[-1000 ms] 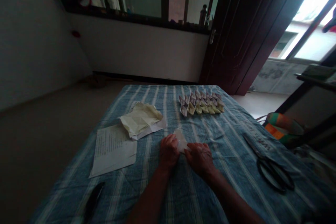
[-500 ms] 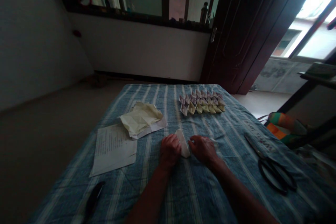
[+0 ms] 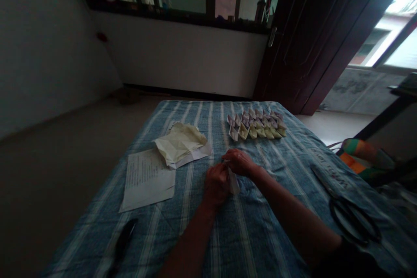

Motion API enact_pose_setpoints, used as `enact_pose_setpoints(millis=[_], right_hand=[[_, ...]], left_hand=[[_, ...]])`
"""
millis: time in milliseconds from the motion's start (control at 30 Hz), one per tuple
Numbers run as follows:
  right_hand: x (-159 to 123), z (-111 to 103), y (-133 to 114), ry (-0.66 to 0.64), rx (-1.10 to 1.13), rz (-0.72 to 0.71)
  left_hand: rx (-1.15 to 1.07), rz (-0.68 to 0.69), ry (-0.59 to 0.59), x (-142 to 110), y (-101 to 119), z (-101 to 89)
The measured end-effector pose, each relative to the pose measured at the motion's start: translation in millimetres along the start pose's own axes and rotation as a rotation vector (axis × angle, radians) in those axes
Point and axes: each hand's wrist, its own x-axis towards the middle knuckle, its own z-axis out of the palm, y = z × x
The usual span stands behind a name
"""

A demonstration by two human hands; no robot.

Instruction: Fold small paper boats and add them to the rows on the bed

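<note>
Right hand (image 3: 239, 162) has shifted up, pinching the folded paper (image 3: 233, 181) against the clasping left hand (image 3: 215, 186).

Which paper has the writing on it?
The flat white sheet, with rows of dark text; the crumpled pale-yellow paper beside it shows none.

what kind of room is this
Probably a plain room in a home, perhaps a bedroom: a blue striped cloth covers what looks like a bed, a dark wooden door stands open, and scissors lie beside rows of folded paper boats.
</note>
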Motion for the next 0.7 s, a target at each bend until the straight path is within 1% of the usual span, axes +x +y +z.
enact_pose_setpoints(millis=[167, 367, 500, 700], right_hand=[[7, -9, -2, -0.062, -0.048, 0.033], [11, -19, -3, -0.114, -0.102, 0.125], [4, -20, 0, -0.131, -0.128, 0.193], [-17, -18, 0, -0.133, -0.153, 0.273]], left_hand=[[-0.015, 0.01, -0.008, 1, 5, -5.5], [0.006, -0.018, -0.02, -1, 7, -8.4], [0.023, -0.067, -0.032, -2, 6, -7.0], [0.053, -0.112, -0.061, -3, 7, -9.9]])
